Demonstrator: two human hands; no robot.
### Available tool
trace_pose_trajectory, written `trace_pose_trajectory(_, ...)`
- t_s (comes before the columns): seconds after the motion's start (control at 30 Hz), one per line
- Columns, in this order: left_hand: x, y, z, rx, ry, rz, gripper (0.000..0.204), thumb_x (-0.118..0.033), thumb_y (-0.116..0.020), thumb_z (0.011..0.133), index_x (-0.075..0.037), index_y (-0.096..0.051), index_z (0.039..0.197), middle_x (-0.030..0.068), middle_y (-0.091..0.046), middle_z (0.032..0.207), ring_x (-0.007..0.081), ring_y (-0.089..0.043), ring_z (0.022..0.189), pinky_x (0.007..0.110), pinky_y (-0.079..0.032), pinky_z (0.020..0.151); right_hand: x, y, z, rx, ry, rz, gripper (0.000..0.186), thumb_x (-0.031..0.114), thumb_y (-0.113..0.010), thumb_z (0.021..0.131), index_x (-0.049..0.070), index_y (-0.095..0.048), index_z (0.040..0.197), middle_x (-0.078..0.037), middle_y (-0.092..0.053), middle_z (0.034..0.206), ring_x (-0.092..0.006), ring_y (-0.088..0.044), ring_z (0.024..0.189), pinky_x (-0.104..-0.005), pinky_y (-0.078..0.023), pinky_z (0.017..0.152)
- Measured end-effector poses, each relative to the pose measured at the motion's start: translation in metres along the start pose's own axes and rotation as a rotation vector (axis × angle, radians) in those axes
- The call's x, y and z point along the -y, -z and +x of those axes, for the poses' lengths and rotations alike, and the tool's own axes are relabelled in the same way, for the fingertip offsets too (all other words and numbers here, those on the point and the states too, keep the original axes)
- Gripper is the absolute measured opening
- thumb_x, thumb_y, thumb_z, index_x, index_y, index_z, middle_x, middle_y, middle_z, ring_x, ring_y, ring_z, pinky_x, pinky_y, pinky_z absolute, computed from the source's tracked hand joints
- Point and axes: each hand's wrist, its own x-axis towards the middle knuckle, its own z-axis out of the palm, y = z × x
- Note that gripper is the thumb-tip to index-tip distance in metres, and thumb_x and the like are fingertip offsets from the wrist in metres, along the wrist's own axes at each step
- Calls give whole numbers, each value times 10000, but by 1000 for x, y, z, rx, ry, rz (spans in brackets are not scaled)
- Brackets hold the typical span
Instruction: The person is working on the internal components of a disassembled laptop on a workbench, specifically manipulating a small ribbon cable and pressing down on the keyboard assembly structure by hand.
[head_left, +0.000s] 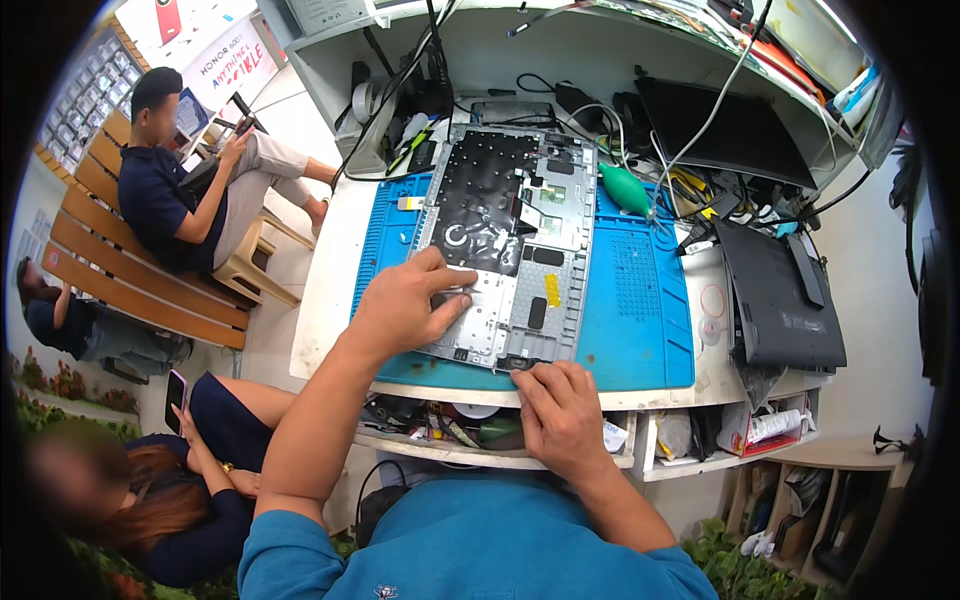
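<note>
A laptop's upper case (553, 262) lies inner side up on a blue work mat (640, 345), its black keyboard backing (485, 190) at the far left part. My left hand (405, 303) rests over the silver section in front of that backing, forefinger and thumb stretched out and apart. Curled fingers of my right hand (560, 412) come up to the near edge of the case, beside a small dark speaker part (517, 363). Whatever the right fingertips pinch, if anything, is hidden. A strip of yellow tape (552, 291) sticks to the case's right side.
A green rubber air blower (625, 188) lies right of the case. Dark laptop parts (787, 300) stand at the bench's right, near tangled cables and a black screen (725, 130). An open drawer (480, 425) holds tools below the bench edge. Several people sit at the left.
</note>
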Motion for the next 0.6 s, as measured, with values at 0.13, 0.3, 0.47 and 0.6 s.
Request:
trace_pose_trajectory(0.13, 0, 7, 1, -10, 51, -64, 340, -281, -892, 953, -184, -868, 1278, 74, -675, 985, 275, -705, 845, 405, -581, 761, 0, 1, 2, -6, 6, 6, 441, -8, -778, 830, 27, -758, 1269, -81, -700, 1160, -318, -645, 1119, -451, -501, 898)
trace_pose_trajectory(0.3, 6, 6, -1, 64, 36, 3, 359, -279, -878, 974, -171, -851, 1316, 95, -680, 1007, 294, -708, 848, 403, -584, 780, 1, 0, 2, -11, 4, -2, 433, -8, -777, 830, 29, -764, 1261, -80, -699, 1151, -317, -645, 1109, -452, -502, 886)
trace_pose_trajectory(0.47, 10, 20, -3, -15, -5, -64, 298, -228, -839, 1014, -108, -829, 1287, 112, -685, 1034, 276, -698, 836, 388, -575, 794, 2, -2, 1, -18, -5, -12, 430, -11, -782, 830, 39, -773, 1257, -75, -706, 1160, -315, -651, 1109, -453, -512, 883)
trace_pose_trajectory(0.6, 17, 44, -11, -100, 180, -180, 166, -126, -780, 1041, -70, -809, 1194, 100, -669, 1022, 239, -676, 836, 370, -564, 796, 2, -3, 2, -38, -16, -6, 398, -14, -800, 844, 47, -786, 1237, -68, -718, 1146, -311, -661, 1100, -447, -525, 894)
